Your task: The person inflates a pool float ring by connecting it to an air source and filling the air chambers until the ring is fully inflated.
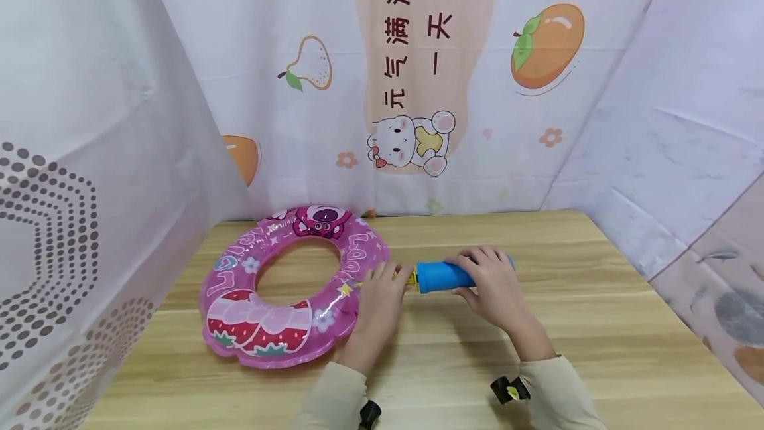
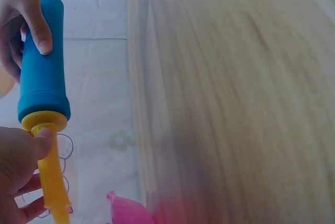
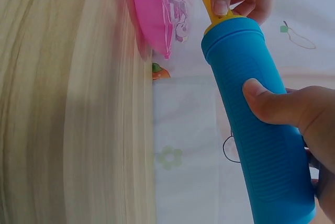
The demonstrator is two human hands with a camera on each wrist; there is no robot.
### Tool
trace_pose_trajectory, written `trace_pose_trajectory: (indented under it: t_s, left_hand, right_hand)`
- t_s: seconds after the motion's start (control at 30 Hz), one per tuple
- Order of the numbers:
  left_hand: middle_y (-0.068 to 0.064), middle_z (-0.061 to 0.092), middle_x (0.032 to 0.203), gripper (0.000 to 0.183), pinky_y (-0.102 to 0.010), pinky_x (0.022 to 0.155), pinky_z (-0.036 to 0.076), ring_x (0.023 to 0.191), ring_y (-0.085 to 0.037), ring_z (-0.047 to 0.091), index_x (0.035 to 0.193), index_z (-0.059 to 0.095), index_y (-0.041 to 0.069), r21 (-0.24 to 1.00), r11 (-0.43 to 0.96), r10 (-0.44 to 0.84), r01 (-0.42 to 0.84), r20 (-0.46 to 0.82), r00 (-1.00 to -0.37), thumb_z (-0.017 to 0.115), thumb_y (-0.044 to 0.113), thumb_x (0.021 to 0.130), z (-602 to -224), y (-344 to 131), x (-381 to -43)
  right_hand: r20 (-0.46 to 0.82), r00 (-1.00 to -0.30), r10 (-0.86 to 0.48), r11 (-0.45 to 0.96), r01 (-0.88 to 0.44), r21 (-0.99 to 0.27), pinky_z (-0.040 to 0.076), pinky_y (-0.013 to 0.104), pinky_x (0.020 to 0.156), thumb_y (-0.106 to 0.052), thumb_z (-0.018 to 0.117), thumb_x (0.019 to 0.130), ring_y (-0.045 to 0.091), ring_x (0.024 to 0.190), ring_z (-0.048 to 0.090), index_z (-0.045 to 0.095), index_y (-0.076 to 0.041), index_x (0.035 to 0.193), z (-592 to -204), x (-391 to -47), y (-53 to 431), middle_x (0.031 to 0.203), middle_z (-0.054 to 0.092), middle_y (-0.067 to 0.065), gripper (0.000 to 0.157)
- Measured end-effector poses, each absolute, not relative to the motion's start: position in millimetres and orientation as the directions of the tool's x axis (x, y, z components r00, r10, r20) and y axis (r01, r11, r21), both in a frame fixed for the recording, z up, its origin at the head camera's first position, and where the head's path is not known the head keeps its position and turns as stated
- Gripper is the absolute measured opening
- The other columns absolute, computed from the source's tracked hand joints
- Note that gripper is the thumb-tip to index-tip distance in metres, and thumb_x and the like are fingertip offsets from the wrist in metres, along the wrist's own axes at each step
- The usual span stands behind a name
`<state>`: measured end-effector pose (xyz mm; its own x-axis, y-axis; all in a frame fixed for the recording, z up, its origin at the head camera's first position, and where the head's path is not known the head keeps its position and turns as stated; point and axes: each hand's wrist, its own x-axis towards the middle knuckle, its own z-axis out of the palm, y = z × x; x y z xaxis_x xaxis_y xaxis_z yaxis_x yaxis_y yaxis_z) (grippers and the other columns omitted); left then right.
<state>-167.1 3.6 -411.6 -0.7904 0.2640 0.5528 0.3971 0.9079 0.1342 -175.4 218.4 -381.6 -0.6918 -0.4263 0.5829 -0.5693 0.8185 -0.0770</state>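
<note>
A hand air pump with a ribbed blue barrel (image 1: 438, 277) and a yellow nozzle (image 2: 51, 177) is held sideways above the table, its yellow end toward the left. My right hand (image 1: 494, 289) grips the barrel, thumb along its near side. With thumb and fingers my left hand (image 1: 381, 300) pinches the nozzle right where it meets the barrel. Left of the pump lies an inflated pink swim ring (image 1: 235, 271) printed with strawberries, flowers and a cartoon bear. The nozzle's tip overlaps the ring's right side in the head view, partly hidden behind my left hand.
Under everything is a light wood-grain table (image 1: 573, 297). A printed white curtain (image 1: 322, 12) hangs along the table's back edge, with further sheets at the left (image 1: 119, 111) and right (image 1: 674, 138). A small black strap-on device (image 1: 509, 390) sits at my right wrist.
</note>
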Motion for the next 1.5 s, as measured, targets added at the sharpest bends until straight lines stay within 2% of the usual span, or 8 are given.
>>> trace_pose_trajectory:
  t_s: [0.13,0.33,0.53,0.73,0.97,1.23,1.37,1.5]
  left_hand:
    - [-0.002,0.068,0.108,0.031,-0.033,0.083,0.053,0.102,-0.019,0.062,0.117,0.067,0.018,0.150,0.899,0.285,0.411,0.513,-0.810,0.072,0.023,0.087,-408.1,-0.5,-166.1]
    - [-0.007,0.066,0.119,0.042,-0.040,0.100,0.052,0.114,-0.025,0.062,0.124,0.063,0.010,0.209,0.881,0.309,0.424,0.425,-0.851,0.075,0.020,0.084,-398.2,-20.3,-163.5]
    - [-0.013,0.062,0.129,0.047,-0.045,0.109,0.047,0.123,-0.030,0.058,0.127,0.060,0.006,0.260,0.920,0.217,0.293,0.286,-0.933,0.075,0.022,0.086,-393.5,-50.3,-157.8]
    - [-0.018,0.060,0.135,0.051,-0.049,0.106,0.049,0.126,-0.035,0.057,0.133,0.057,0.006,0.367,0.907,0.157,0.207,0.159,-0.975,0.072,0.027,0.089,-392.8,-61.6,-151.5]
    - [-0.019,0.062,0.131,0.048,-0.049,0.102,0.052,0.121,-0.036,0.061,0.129,0.060,0.003,0.384,0.895,0.160,0.228,0.200,-0.967,0.074,0.022,0.086,-392.7,-58.2,-149.6]
    - [-0.017,0.062,0.132,0.046,-0.049,0.101,0.052,0.122,-0.035,0.061,0.127,0.061,0.004,0.392,0.895,0.148,0.215,0.194,-0.970,0.074,0.023,0.087,-393.6,-56.3,-149.5]
    - [-0.014,0.069,0.119,0.034,-0.044,0.095,0.055,0.110,-0.031,0.066,0.115,0.068,0.005,0.296,0.924,0.161,0.240,0.267,-0.950,0.075,0.021,0.086,-392.5,-51.6,-152.7]
    - [-0.008,0.072,0.098,0.012,-0.037,0.085,0.055,0.092,-0.024,0.063,0.093,0.075,0.006,0.107,0.953,0.218,0.285,0.413,-0.884,0.074,0.016,0.085,-393.0,-41.0,-160.5]
  right_hand:
    - [0.571,-0.700,-0.429,0.815,-0.573,-0.090,0.049,0.057,0.095,-0.024,0.091,0.065,0.033,0.107,0.061,0.069,-0.017,0.113,-383.1,-177.4,219.4,0.109,0.069,0.010,0.053]
    - [0.532,-0.732,-0.425,0.817,-0.563,-0.121,0.050,0.056,0.094,-0.023,0.093,0.063,0.033,0.107,0.061,0.069,-0.018,0.112,-385.1,-180.7,223.9,0.109,0.069,0.009,0.055]
    - [0.505,-0.762,-0.405,0.823,-0.545,-0.162,0.051,0.058,0.093,-0.016,0.093,0.061,0.035,0.106,0.062,0.069,-0.015,0.109,-389.2,-184.8,235.7,0.108,0.069,0.011,0.054]
    - [0.447,-0.795,-0.410,0.834,-0.525,-0.168,0.052,0.057,0.091,-0.015,0.092,0.064,0.034,0.105,0.064,0.068,-0.013,0.109,-396.3,-190.7,248.7,0.109,0.070,0.011,0.051]
    - [0.345,-0.841,-0.417,0.840,-0.502,-0.208,0.056,0.054,0.085,-0.018,0.091,0.064,0.031,0.102,0.066,0.067,-0.013,0.107,-406.3,-199.4,249.7,0.110,0.071,0.010,0.050]
    - [0.292,-0.857,-0.425,0.844,-0.492,-0.215,0.057,0.053,0.087,-0.018,0.091,0.065,0.031,0.103,0.066,0.068,-0.012,0.108,-409.4,-204.3,245.8,0.112,0.070,0.011,0.049]
    - [0.280,-0.850,-0.446,0.832,-0.509,-0.221,0.057,0.049,0.088,-0.025,0.089,0.069,0.030,0.105,0.066,0.067,-0.012,0.113,-398.9,-203.7,226.3,0.114,0.070,0.009,0.051]
    - [0.315,-0.782,-0.538,0.752,-0.614,-0.239,0.058,0.043,0.088,-0.026,0.084,0.077,0.026,0.101,0.069,0.068,-0.009,0.115,-391.9,-205.9,189.0,0.111,0.072,0.008,0.045]
